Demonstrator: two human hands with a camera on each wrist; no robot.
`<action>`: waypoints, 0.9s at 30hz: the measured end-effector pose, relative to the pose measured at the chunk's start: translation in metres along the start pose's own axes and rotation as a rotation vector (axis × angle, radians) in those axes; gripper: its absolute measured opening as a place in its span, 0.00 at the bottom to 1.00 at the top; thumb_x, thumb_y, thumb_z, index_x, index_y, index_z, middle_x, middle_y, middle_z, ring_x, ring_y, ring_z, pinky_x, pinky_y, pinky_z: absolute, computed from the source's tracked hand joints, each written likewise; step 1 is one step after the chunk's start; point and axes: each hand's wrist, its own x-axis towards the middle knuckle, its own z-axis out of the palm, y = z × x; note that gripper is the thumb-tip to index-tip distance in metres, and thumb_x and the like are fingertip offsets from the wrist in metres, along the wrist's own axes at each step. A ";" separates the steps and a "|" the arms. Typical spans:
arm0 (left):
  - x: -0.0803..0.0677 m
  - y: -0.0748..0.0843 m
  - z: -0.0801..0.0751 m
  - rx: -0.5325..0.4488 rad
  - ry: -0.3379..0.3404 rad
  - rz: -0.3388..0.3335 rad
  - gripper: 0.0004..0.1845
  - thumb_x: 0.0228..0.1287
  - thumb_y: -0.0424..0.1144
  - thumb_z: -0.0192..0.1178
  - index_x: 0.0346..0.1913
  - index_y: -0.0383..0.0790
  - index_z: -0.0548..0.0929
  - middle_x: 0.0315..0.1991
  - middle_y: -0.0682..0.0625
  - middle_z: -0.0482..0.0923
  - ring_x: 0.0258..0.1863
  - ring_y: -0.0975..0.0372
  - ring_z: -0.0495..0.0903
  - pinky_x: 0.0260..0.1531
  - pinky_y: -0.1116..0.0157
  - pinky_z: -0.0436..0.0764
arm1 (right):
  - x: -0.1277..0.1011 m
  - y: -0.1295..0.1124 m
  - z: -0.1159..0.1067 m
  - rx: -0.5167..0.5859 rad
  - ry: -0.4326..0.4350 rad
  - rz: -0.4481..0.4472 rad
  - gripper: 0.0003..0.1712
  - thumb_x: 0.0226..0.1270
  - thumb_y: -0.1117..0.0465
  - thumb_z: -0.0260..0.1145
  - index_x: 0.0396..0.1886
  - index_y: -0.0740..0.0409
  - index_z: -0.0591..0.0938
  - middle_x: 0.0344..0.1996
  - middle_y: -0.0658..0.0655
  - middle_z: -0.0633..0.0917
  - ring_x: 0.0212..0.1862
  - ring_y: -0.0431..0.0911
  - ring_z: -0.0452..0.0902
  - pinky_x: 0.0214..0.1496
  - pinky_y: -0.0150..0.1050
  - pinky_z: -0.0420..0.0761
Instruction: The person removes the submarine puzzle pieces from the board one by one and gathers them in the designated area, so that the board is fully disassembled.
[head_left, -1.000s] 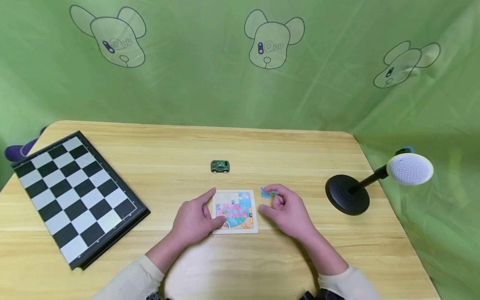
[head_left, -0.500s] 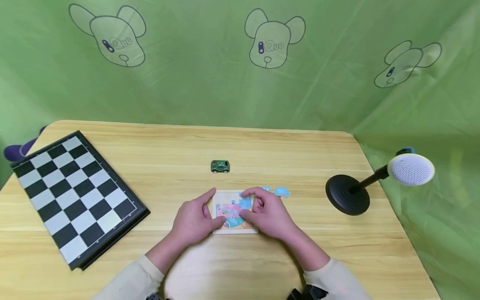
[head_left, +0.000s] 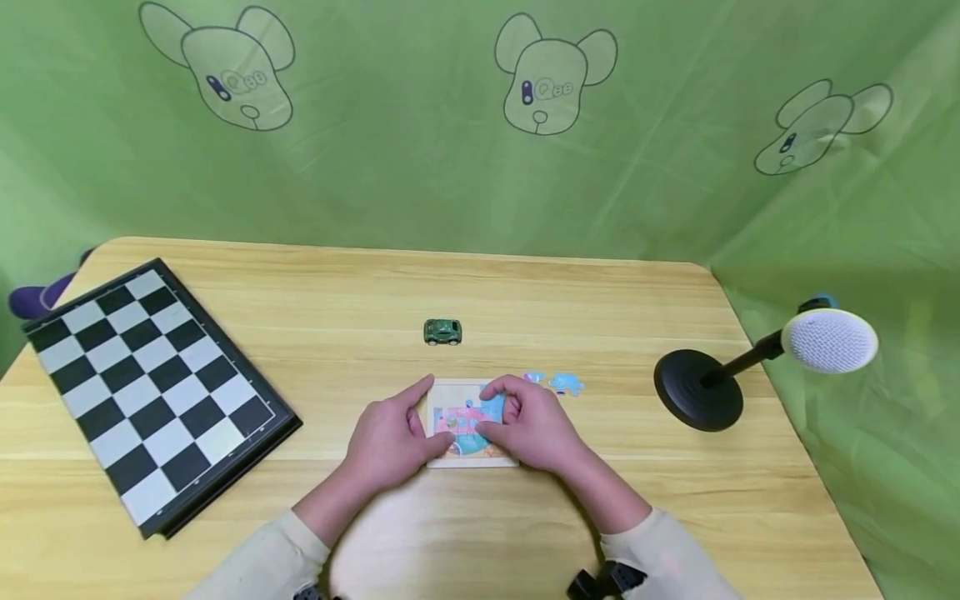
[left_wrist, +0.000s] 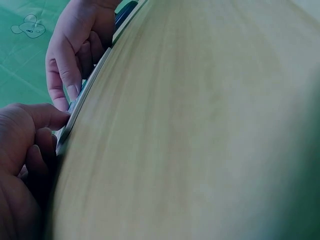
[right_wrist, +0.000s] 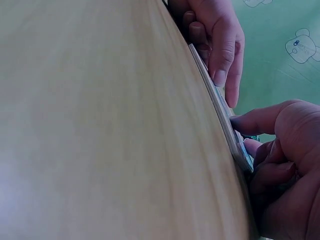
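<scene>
Lying at the table's near middle, the puzzle serves as landmark for all entries. Left of puzzle, well apart: chessboard, flat, angled. Left edge of puzzle: left hand, fingers loosely curled, forefinger stretched along the frame's side and thumb tip pressed on its face, bracing the board. Behind puzzle, apart: toy car, green. Right edge of puzzle: right hand, fingers curled down over a blue piece on the upper right of the picture; whether the piece is pinched or only pressed cannot be told. Right wrist view shows both hands' fingertips on the board's thin edge. Handling note, as judgement: the brace should stay firm so the frame does not slide, and the piece wants pressing flat with tabs aligned rather than forced. Right of puzzle, just beyond the right hand: two loose pieces, blue, touching nothing. Far right of puzzle: lamp, black base, white head. Nothing stands between hands and puzzle; loose pieces sit within easy reach.
</scene>
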 end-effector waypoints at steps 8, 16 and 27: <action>-0.001 0.001 0.000 -0.004 -0.007 0.000 0.43 0.52 0.47 0.76 0.70 0.37 0.73 0.15 0.59 0.71 0.14 0.65 0.71 0.16 0.64 0.68 | 0.000 0.001 0.001 0.025 -0.002 0.026 0.17 0.55 0.65 0.79 0.43 0.55 0.82 0.15 0.48 0.69 0.18 0.41 0.63 0.28 0.38 0.70; 0.000 0.002 -0.001 0.002 0.000 0.009 0.43 0.51 0.47 0.76 0.70 0.36 0.73 0.15 0.60 0.71 0.13 0.66 0.71 0.16 0.64 0.69 | -0.002 0.002 0.001 0.066 -0.002 -0.030 0.13 0.58 0.66 0.77 0.40 0.51 0.84 0.13 0.47 0.66 0.17 0.39 0.61 0.36 0.40 0.74; -0.001 0.002 -0.001 0.002 -0.003 0.004 0.43 0.51 0.47 0.76 0.70 0.37 0.73 0.15 0.60 0.72 0.14 0.66 0.71 0.17 0.64 0.70 | -0.001 0.003 0.000 0.066 0.026 0.001 0.25 0.52 0.66 0.80 0.50 0.51 0.83 0.14 0.48 0.67 0.19 0.40 0.61 0.35 0.40 0.73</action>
